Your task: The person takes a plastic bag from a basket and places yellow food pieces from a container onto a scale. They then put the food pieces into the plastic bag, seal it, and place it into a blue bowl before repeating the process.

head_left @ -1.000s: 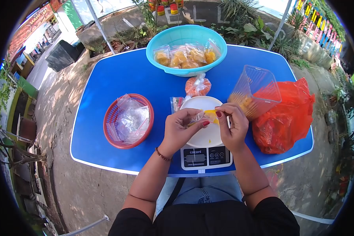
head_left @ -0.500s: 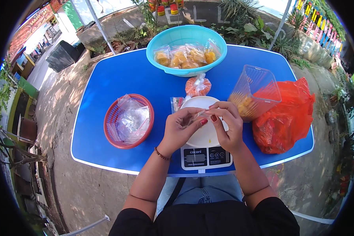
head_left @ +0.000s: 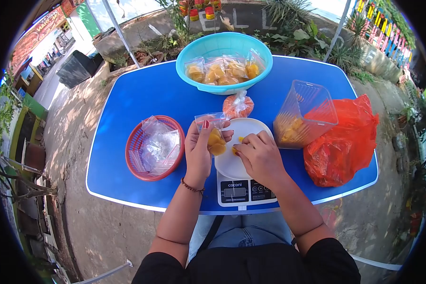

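My left hand [head_left: 199, 146] holds up a clear plastic bag [head_left: 216, 141] with yellow pieces in its bottom, beside the white plate [head_left: 226, 166]. Over that plate, my right hand [head_left: 260, 156] pinches a small yellow piece [head_left: 235, 150]. Another yellow bit [head_left: 241, 139] lies on the plate near the fingers. The plate rests on a white kitchen scale [head_left: 242, 204] with a dark panel. Just behind the plate is a tied bag of orange-red contents [head_left: 237, 105].
A red basket [head_left: 180, 156] of clear bags stands at the left. At the back is a turquoise basin [head_left: 184, 52] holding filled bags. To the right, a clear container [head_left: 317, 102] with yellow pieces leans by a red plastic bag [head_left: 341, 146] on the blue table [head_left: 113, 123].
My hands have moved apart. The left has shifted left with the bag, whose yellow contents now show, and the right has lowered to the plate and taken hold of a yellow piece.
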The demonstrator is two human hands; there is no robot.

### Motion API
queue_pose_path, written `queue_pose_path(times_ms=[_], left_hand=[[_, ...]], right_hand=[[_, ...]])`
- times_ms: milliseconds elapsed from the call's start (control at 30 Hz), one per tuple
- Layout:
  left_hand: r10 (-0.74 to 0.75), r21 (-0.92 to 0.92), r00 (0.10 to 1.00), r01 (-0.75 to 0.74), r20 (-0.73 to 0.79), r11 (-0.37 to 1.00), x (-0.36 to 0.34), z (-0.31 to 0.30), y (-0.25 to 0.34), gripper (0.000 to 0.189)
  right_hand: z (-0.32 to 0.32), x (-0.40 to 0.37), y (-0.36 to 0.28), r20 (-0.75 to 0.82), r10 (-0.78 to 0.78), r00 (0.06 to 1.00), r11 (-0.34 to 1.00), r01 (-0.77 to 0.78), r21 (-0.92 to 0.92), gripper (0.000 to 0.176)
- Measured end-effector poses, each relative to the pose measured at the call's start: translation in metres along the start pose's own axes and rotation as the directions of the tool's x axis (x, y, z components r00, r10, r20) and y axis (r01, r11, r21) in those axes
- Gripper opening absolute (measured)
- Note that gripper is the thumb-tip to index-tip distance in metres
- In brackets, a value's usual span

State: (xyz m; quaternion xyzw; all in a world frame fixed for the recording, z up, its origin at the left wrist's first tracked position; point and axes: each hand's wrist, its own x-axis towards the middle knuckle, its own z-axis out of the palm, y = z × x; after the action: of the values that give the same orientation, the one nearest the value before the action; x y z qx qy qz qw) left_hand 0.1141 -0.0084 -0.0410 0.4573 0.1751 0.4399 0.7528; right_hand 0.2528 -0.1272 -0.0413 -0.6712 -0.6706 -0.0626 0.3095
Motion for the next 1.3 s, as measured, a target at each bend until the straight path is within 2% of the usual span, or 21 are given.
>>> queue_pose_path(times_ms=[200, 333, 433, 700, 933, 1033, 1067, 1133, 1233, 1300], left_hand=[[-0.04, 0.0, 0.999, 0.04, 0.036, 0.999, -0.002, 0.004, 0.006, 0.04], [-0.033, -0.01, 0.999, 0.033, 0.009, 0.999, -0.001, 0.002, 0.004, 0.04], [-0.032, -0.015, 0.999, 0.032, -0.008, 0.999, 0.0, 0.0, 0.004, 0.039], [-0.051, 0.01, 0.999, 0.051, -0.007, 0.999, -0.002, 0.005, 0.005, 0.036], [-0.016, 0.143, 0.999, 0.01, 0.042, 0.99, -0.003, 0.002, -0.001, 0.025], [0.021, 0.211, 0.998, -0.032, 0.054, 0.977, -0.005, 0.002, -0.002, 0.025], [0.024, 0.215, 0.997, -0.038, 0.068, 0.976, -0.006, 0.004, 0.0, 0.026], [0.041, 0.274, 0.994, -0.068, 0.104, 0.959, -0.008, 0.007, 0.001, 0.029], [0.05, 0.393, 0.984, -0.114, 0.17, 0.912, -0.01, 0.01, -0.001, 0.035], [0.015, 0.416, 0.977, -0.105, 0.214, 0.903, -0.011, 0.009, -0.003, 0.038]], right_hand=[[-0.003, -0.001, 0.001, -0.039, 0.002, 0.999, 0.998, 0.001, 0.061, 0.014], [-0.004, 0.0, 0.004, -0.063, 0.003, 0.998, 0.992, 0.005, 0.125, 0.015], [-0.012, -0.001, 0.005, -0.019, -0.03, 0.999, 0.994, 0.032, 0.101, 0.016], [-0.008, 0.001, 0.0, -0.019, -0.028, 0.999, 0.996, 0.029, 0.089, 0.013], [-0.009, 0.001, 0.005, -0.039, -0.047, 0.998, 0.995, 0.05, 0.084, 0.008], [-0.01, 0.003, 0.008, -0.096, 0.0, 0.995, 0.984, 0.017, 0.176, 0.007], [-0.01, 0.003, 0.008, -0.178, 0.045, 0.983, 0.973, -0.002, 0.232, 0.008], [-0.012, 0.005, 0.006, -0.329, 0.145, 0.933, 0.939, -0.025, 0.343, 0.01], [-0.013, 0.003, 0.0, -0.474, 0.317, 0.822, 0.818, 0.016, 0.574, 0.012], [-0.016, 0.002, 0.003, -0.487, 0.261, 0.833, 0.838, 0.055, 0.542, 0.014]])
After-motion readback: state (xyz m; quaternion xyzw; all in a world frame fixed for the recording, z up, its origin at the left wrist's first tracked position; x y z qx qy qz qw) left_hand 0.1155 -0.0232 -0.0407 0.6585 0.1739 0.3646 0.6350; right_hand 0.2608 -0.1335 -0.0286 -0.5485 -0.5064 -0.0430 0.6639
